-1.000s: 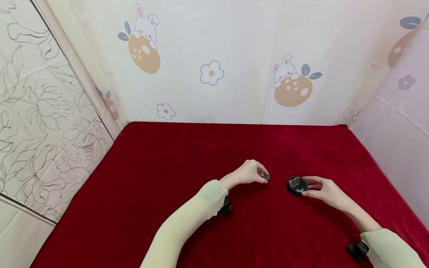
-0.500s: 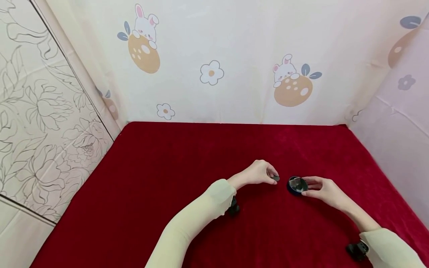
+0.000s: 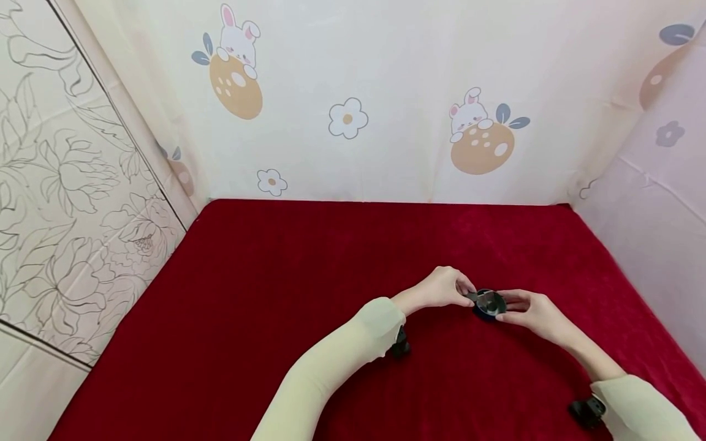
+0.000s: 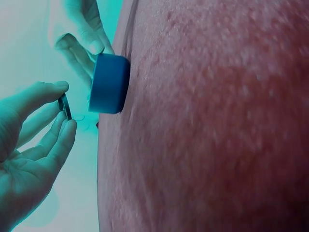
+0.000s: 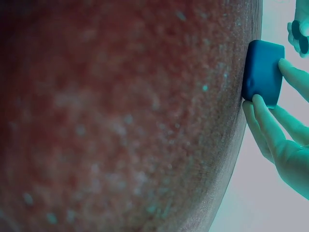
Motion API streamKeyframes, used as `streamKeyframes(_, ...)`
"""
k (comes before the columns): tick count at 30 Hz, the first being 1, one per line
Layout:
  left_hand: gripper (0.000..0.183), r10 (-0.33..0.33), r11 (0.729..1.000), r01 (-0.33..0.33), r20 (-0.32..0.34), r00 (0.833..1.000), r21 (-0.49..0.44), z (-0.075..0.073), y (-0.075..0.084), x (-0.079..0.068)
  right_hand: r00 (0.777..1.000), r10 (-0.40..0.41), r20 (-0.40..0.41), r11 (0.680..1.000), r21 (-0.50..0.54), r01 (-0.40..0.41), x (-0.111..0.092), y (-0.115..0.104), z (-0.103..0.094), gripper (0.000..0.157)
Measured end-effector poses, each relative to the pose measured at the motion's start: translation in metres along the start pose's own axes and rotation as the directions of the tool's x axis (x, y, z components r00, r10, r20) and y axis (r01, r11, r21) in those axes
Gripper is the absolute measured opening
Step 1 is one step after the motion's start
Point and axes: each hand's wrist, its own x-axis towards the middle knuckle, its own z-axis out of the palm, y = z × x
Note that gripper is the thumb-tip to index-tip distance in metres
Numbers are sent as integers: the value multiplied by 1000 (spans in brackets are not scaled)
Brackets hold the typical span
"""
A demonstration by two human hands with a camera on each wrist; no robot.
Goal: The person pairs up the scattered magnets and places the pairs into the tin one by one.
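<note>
My left hand (image 3: pixel 445 286) pinches a small thin dark flat piece (image 4: pixel 64 106) between thumb and fingertips. In the head view this piece is at the left rim of a small round container (image 3: pixel 489 304), dark and shiny inside. The left wrist view shows a gap between the piece and the container's blue side (image 4: pixel 110 83). My right hand (image 3: pixel 532 312) holds the container from the right, thumb on one side and fingers on the other. In the right wrist view the container (image 5: pixel 264 72) stands on the cloth. What lies inside it is too small to make out.
A red velvety cloth (image 3: pixel 309 275) covers the table. Behind it hangs a pale curtain (image 3: pixel 397 79) with rabbits and flowers, and a line-drawn floral panel (image 3: pixel 72 184) stands at the left. Black wrist cameras (image 3: pixel 587 411) sit below both sleeves.
My left hand has moved right with the dark flat piece, from well left of the container to its rim. The right hand and the container have stayed in place.
</note>
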Motion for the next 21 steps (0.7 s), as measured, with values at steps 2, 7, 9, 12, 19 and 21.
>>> streamKeyframes(2,20,0,1000,0,-5,1000,0,3,1,2,1000,4,1,1000,-1,-4,0,-1,0,50)
streamKeyframes(7,21,0,1000,0,-18,1000,16,9,5,8,1000,2,-3,1000,-5,-2,0,0,0,50)
streamKeyframes(9,21,2,1000,-1,-22,1000,23,11,6,10,1000,2,-3,1000,-4,-2,-1,0,-1,50)
streamKeyframes(12,21,5,1000,-4,-24,1000,29,14,7,14,1000,3,1,1000,-4,-3,-2,1,-1,50)
streamKeyframes(19,20,11,998,-9,-37,999,56,20,8,16,1000,-5,-2,1000,3,5,-2,2,-1,49)
streamKeyframes(21,20,16,997,-13,-36,999,75,21,9,16,1000,-5,-1,1000,7,5,-1,2,0,49)
